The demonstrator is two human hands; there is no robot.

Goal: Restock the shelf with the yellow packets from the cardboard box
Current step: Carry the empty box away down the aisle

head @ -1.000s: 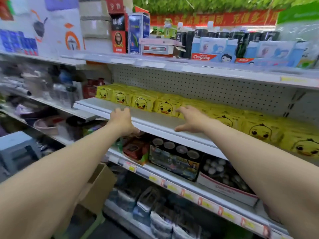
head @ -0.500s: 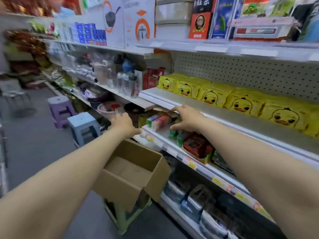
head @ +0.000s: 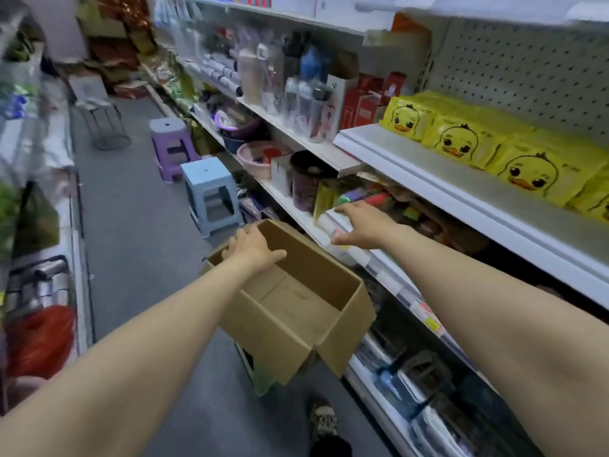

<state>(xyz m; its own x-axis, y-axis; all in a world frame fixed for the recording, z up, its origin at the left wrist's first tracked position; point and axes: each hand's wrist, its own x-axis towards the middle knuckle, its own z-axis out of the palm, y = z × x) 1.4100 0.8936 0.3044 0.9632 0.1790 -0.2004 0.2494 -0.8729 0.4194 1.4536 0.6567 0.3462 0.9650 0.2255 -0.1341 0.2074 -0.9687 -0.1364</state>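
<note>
An open cardboard box (head: 296, 311) stands on a green stool in the aisle, and I see nothing inside it. My left hand (head: 252, 247) hovers over the box's far left rim with fingers loosely spread, holding nothing. My right hand (head: 362, 224) reaches out above the lower shelf edge, just right of the box, fingers extended and empty. Yellow duck-face packets (head: 461, 140) line the white shelf (head: 445, 189) at the upper right, in a row running off the right side.
A blue stool (head: 211, 192) and a purple stool (head: 169, 143) stand in the aisle beyond the box. Bottles, bowls and boxes fill the shelves to the left of the packets. My shoe (head: 324, 423) is on the floor below the box.
Both hands have come down from the packet shelf toward the box. The view has swung left and down, so the box now sits in the middle.
</note>
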